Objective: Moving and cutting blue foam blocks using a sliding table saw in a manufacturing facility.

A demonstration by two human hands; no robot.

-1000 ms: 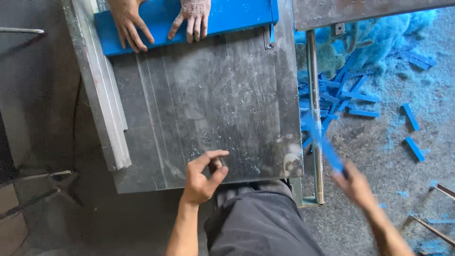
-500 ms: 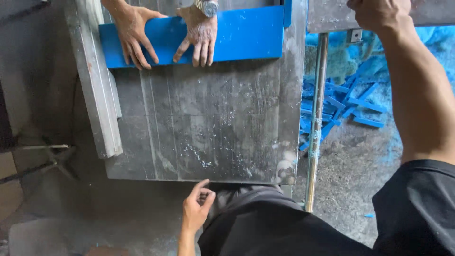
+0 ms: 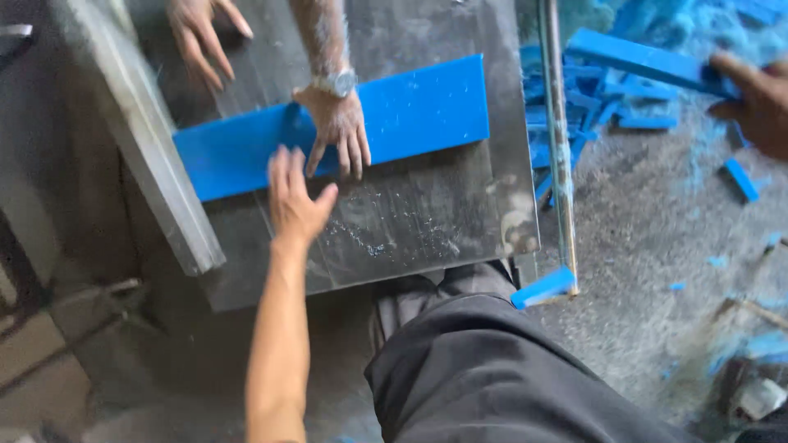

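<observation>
Blue plastic board [image 3: 419, 111] (flat, smooth) under left hand [image 3: 294, 201].

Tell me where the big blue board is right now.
In the head view the big blue board lies flat across the metal table, upper centre, under a co-worker's hand, with the left hand reaching its near edge.

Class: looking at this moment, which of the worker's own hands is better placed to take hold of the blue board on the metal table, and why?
Left. The left hand reaches over the blue board, fingertips at its near edge; the right hand is off beside the table, holding a blue strip.

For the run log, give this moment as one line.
left hand: open, reaching flat blue plastic board | right hand: gripping blue plastic strip
</observation>
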